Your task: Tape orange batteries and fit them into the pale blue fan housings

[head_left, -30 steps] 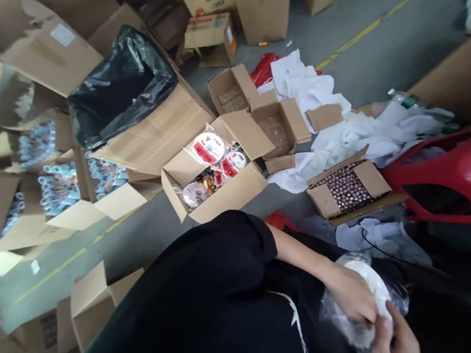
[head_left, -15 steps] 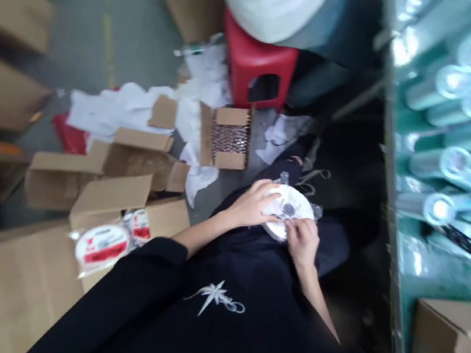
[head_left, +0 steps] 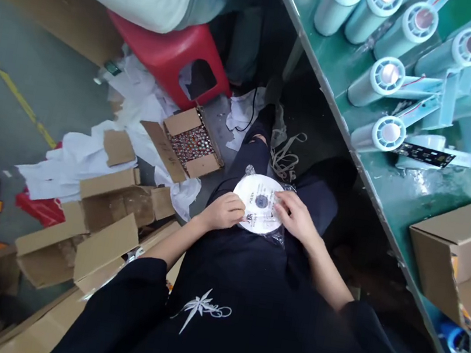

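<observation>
A flat white round reel (head_left: 258, 215) with printed text and a dark grey centre lies on my lap, face up. Clear plastic film shows around its edge. My left hand (head_left: 225, 210) grips the reel's left rim with curled fingers. On the opposite side, my right hand (head_left: 295, 216) holds the right rim, its bent fingers reaching over the printed face. What the fingertips do under the rim is hidden.
A green-topped workbench (head_left: 386, 193) at right bears pale blue cylinders (head_left: 376, 82) and an open cardboard box (head_left: 441, 248). A person sits ahead on a red stool (head_left: 169, 54). On the floor are a box of small shiny parts (head_left: 191, 146), open cartons (head_left: 104, 251) and white paper (head_left: 65, 157).
My view has swung to the right, bringing more of the bench in. My left hand has moved from the reel's top to its left rim; my right hand has shifted from near its centre to the right edge.
</observation>
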Demonstrator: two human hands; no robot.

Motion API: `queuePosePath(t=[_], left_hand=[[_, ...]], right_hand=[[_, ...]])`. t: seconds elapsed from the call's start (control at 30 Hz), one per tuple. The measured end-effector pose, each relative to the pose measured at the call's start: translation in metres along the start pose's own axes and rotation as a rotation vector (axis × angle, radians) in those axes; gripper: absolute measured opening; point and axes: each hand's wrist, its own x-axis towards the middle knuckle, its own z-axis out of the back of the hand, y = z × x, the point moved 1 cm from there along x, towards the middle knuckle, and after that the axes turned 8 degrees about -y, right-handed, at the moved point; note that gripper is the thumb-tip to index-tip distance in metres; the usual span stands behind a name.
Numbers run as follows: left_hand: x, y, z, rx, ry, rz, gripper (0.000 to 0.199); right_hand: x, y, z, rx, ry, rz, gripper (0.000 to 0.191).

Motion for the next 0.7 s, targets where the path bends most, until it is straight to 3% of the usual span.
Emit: queuePosePath(t=[0.07,0.17,0.23,0.33,0.43,0.5,0.57,0.7], left_hand=[[0.011,0.009,0.014,-0.026,-0.024,-0.062,0.044],[0.036,0.027,0.039,0.030,-0.111,-0.019,0.040],[0.051,0.030,0.055,0.094,-0.189,0.050,0.041],[0.055,0.010,0.064,0.158,-0.280,0.120,0.038],[0.035,-0.018,0.050,0.186,-0.200,0.238,0.049],[0.019,-0.025,0.034,0.113,-0.143,0.356,0.043],[0.006,-0.020,0.022,-0.023,-0.167,0.444,0.037],[-0.006,0.009,0.015,-0.123,-0.364,0.611,0.058]], right_hand=[[0.009,-0.001,0.007,-0.066,0.170,-0.016,0.044],[0.026,-0.001,0.002,-0.217,0.399,0.035,0.054],[0.037,0.000,-0.009,-0.246,0.405,0.110,0.035],[0.046,0.002,-0.029,-0.103,0.274,0.094,0.010],[0.039,0.009,-0.045,-0.021,0.083,-0.032,0.019],[0.030,0.015,-0.052,0.001,-0.001,-0.077,0.023],[0.023,0.021,-0.055,0.073,-0.054,-0.108,0.027],[0.019,0.025,-0.044,0.291,-0.228,-0.196,0.048]])
